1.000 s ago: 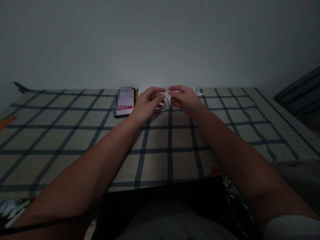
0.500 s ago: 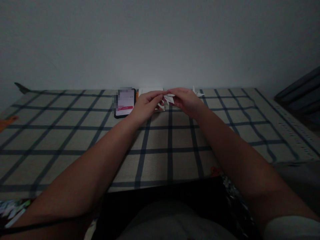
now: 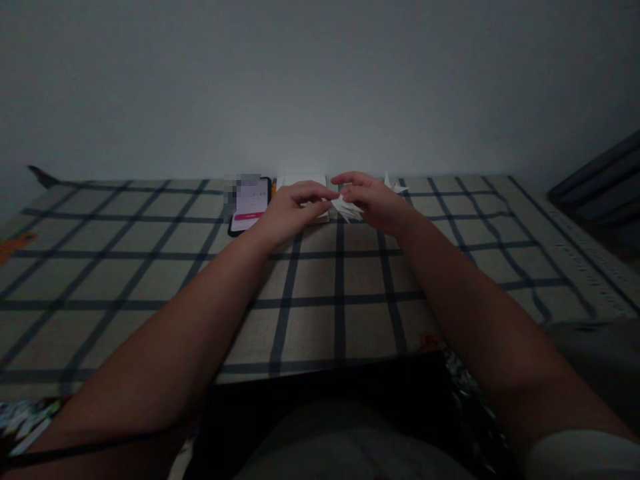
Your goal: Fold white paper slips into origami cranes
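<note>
At the left edge, an orange thing (image 3: 15,245) is cut off and hard to make out. Further right on the checked cloth (image 3: 315,280) lies a phone (image 3: 253,200), part of it blocked out by pixels. Next comes a white pad (image 3: 303,179), mostly covered by the left hand (image 3: 295,208), whose thumb and forefinger nearly meet at the left tip of the folded paper (image 3: 349,209); whether they pinch it, I cannot tell. The paper sits between the hands, its right end hidden by the right hand (image 3: 379,203), which grips it under the thumb, forefinger raised clear. Just beyond that hand stands a white figure (image 3: 396,187), partly covered. Dark fabric (image 3: 607,193) is cut off at the right edge.
</note>
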Tool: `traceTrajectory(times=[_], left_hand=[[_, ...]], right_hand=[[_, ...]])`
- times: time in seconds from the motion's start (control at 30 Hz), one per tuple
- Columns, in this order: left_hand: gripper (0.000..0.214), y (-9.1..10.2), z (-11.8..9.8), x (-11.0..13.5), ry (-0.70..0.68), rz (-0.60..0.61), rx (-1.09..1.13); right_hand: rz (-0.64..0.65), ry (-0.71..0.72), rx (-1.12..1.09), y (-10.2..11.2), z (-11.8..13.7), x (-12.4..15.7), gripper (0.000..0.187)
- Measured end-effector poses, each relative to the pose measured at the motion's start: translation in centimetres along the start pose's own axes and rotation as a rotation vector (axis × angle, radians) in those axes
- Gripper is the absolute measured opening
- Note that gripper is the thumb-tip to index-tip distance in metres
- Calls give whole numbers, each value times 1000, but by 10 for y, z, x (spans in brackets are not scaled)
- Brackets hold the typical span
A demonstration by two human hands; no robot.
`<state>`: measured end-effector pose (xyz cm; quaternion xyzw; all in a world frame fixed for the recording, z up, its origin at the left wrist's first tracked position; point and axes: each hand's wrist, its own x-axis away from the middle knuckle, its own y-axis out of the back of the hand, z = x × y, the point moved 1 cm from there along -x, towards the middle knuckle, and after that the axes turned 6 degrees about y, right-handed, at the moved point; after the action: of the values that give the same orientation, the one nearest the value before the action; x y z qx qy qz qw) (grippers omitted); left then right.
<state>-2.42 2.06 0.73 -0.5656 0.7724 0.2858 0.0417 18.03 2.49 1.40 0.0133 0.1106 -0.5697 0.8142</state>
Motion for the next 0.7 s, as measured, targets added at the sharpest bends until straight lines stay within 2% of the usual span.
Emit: traceTrajectory(times=[0.17,0.33,0.6,0.7], left_hand=[[19,1,-4,1,-53,62,1],[16,-1,-8,2,-26,84,-3],[19,-3,-9,2,-77,109,-43],[23,-3,-9,3,-43,112,-58]], right_hand=[[62,-24,-19,1,2,1,35],[117,-56,22,3,4,2,36],[161,-46,33,2,10,7,36],[195,-43,72,3,9,7,40]])
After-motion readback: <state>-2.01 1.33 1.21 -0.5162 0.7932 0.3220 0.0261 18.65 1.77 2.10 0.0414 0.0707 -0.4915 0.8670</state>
